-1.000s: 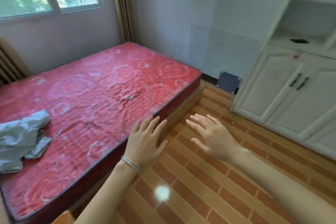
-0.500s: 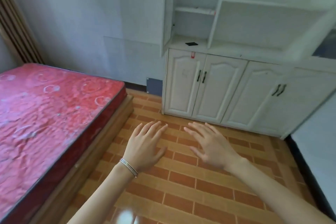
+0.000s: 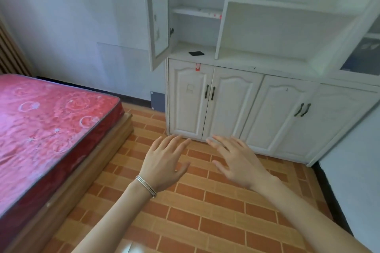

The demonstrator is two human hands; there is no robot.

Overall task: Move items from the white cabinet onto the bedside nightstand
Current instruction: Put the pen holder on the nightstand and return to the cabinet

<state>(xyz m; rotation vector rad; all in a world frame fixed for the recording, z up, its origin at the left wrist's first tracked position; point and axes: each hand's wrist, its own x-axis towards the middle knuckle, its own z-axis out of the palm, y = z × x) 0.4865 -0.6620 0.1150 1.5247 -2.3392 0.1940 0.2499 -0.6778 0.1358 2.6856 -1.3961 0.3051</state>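
On the white cabinet (image 3: 232,109) shelf, a flat black item (image 3: 196,53) lies above and beyond left hand (image 3: 164,162) and right hand (image 3: 240,162), about equally near; fingers (image 3: 172,146) spread wide, empty.

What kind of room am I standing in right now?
Most likely a bedroom in a home. A bed with a red patterned mattress is on the left. A white cabinet with open shelves and closed lower doors stands against the wall, and the brick-patterned floor looks domestic.

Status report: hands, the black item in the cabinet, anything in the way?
Left hand, right hand open, empty. Black item flat on white cabinet ledge, untouched. Upper door open beside it.
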